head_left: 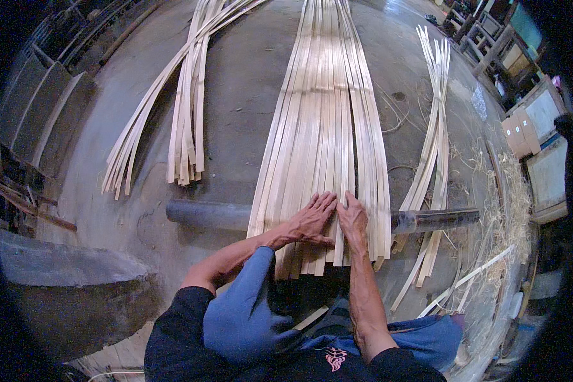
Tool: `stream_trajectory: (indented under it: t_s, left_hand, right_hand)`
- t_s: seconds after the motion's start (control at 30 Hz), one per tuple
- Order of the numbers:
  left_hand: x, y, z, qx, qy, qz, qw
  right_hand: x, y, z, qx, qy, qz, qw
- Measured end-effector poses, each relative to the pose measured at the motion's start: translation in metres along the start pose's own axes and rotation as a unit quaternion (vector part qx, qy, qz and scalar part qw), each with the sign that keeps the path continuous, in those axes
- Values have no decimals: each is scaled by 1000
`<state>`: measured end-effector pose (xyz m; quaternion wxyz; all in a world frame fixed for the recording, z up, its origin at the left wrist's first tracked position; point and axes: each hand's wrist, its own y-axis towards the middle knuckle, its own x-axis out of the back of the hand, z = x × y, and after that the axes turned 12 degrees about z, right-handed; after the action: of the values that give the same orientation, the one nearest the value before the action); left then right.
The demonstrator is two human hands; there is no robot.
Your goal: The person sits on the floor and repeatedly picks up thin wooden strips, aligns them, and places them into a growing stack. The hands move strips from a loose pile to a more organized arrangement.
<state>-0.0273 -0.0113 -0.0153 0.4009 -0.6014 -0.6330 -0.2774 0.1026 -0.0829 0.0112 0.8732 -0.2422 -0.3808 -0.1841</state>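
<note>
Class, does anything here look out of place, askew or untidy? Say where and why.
A dark gap runs up from the right hand through the wide row of pale strips, which otherwise lie nearly edge to edge. Their near ends are uneven. At right, tangled shavings litter the floor, looking untidy.

The scene is dim and cool-toned, with light seemingly from above and ahead. It pools brightest on the pale strips (318, 48) at upper centre, and a bluish glare whitens the floor (393, 7) along the top edge. Deep shadow sits below the strips' near ends, and the black shirt (175, 331) loses most detail. Fisheye curvature bends the outer edges into black, speckled corners; the centre looks fairly crisp, the rim softer and grainy.
</note>
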Motion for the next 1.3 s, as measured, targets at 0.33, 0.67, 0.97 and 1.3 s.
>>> stream_trajectory:
  t_s: [0.33, 0.67, 0.97, 1.3]
  left_hand:
    - [-3, 0, 1, -2, 4, -25, 1000]
    - [-1, 4, -3, 32, 53, 38, 997]
    - [-18, 12, 7, 35, 68, 38, 996]
    - [-5, -1, 18, -22, 25, -1, 999]
  right_hand:
    - [11, -4, 5, -33, -46, 25, 998]
    - [-13, 2, 6, 80, 71, -58, 993]
    - [-14, 8, -3, 117, 21, -39, 992]
    - [-14, -2, 4, 113, -24, -19, 993]
